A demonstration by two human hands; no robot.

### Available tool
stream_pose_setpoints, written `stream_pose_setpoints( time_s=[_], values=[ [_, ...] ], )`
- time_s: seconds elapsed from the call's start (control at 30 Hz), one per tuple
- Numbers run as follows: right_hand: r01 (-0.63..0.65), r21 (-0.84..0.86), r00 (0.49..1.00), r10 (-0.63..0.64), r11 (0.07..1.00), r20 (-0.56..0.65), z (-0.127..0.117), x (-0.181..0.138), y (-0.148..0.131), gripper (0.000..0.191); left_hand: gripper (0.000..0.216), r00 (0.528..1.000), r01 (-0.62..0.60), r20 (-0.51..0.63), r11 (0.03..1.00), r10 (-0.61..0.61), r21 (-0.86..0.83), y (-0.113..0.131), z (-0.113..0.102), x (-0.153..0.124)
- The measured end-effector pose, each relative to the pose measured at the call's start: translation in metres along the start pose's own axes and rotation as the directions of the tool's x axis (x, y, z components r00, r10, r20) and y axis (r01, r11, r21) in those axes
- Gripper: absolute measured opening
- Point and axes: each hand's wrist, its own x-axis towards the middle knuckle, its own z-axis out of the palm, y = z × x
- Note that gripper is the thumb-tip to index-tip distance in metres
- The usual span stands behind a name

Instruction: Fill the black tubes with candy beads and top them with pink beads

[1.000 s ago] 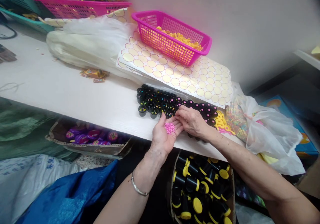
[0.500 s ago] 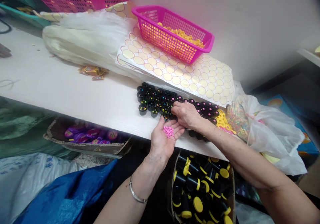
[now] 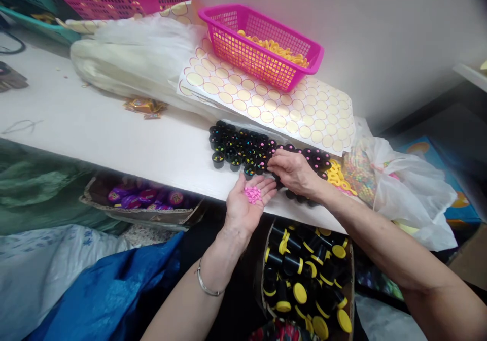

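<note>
My left hand (image 3: 245, 206) is cupped palm up at the front edge of the white table (image 3: 114, 138), holding a small heap of pink beads (image 3: 252, 194). My right hand (image 3: 292, 171) hovers just right of it, fingertips pinched over the cluster of small black open cups (image 3: 243, 150) with coloured beads inside. What the pinched fingers hold is too small to make out. A silver bangle (image 3: 205, 285) circles my left wrist.
Behind the cups lies a sheet of round stickers (image 3: 289, 112) under a pink basket (image 3: 262, 52) of yellow rings. Plastic bags (image 3: 403, 189) sit at right. Below the table edge: a box of black, yellow-capped containers (image 3: 308, 280), a tray of purple items (image 3: 140, 199), blue fabric (image 3: 102, 290).
My right hand moved from my left palm up to the black cups and stays over them. My left hand shifted slightly left and lower with the pink beads.
</note>
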Motion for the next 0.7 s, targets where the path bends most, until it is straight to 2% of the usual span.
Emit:
stream_pose_setpoints(
  time_s=[0.13, 0.23, 0.5, 0.7],
  values=[
    [0.101, 0.026, 0.992, -0.103, 0.995, 0.078, 0.003, -0.023, -0.015, 0.021, 0.05, 0.989, 0.001, 0.145, 0.999, 0.006, -0.044, -0.003, -0.002, -0.002],
    [0.149, -0.032, 0.986, -0.146, 0.988, 0.078, 0.01, -0.031, -0.021, 0.019, 0.051, 0.977, -0.001, 0.211, 0.999, 0.011, -0.044, -0.005, -0.002, -0.002],
    [0.273, -0.041, 0.958, -0.268, 0.961, 0.104, 0.011, -0.031, -0.027, 0.016, 0.048, 0.982, -0.01, 0.185, 0.996, 0.026, -0.088, -0.005, 0.002, 0.0],
    [0.263, -0.059, 0.964, -0.26, 0.963, 0.057, 0.011, -0.035, -0.027, 0.014, 0.044, 0.985, 0.003, 0.173, 0.997, 0.01, -0.074, -0.004, 0.0, 0.003]
  ],
)
